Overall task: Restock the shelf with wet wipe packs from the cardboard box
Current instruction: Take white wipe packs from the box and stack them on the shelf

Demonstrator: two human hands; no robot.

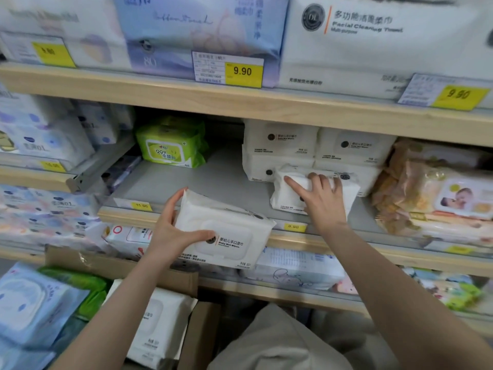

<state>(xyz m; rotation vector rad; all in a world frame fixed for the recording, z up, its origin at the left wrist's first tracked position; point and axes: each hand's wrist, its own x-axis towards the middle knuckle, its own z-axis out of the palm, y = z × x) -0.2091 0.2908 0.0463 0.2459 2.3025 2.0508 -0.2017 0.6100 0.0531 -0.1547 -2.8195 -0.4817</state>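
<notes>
My left hand (170, 231) grips a white wet wipe pack (226, 233) by its left end, holding it just in front of the middle shelf's wooden edge (186, 217). My right hand (320, 198) holds another white pack (288, 193) standing on the grey shelf board (186, 182), in front of a stack of matching white packs (314, 150). The cardboard box (192, 295) sits low at the left with a white pack (160, 324) inside.
A green wipe pack (170, 145) stands at the back left of the same shelf. Orange baby wipe packs (432, 193) fill the right side. Blue and white packs (40, 140) crowd the left shelves. Large tissue packs (373, 36) line the upper shelf, with yellow price tags (242, 72).
</notes>
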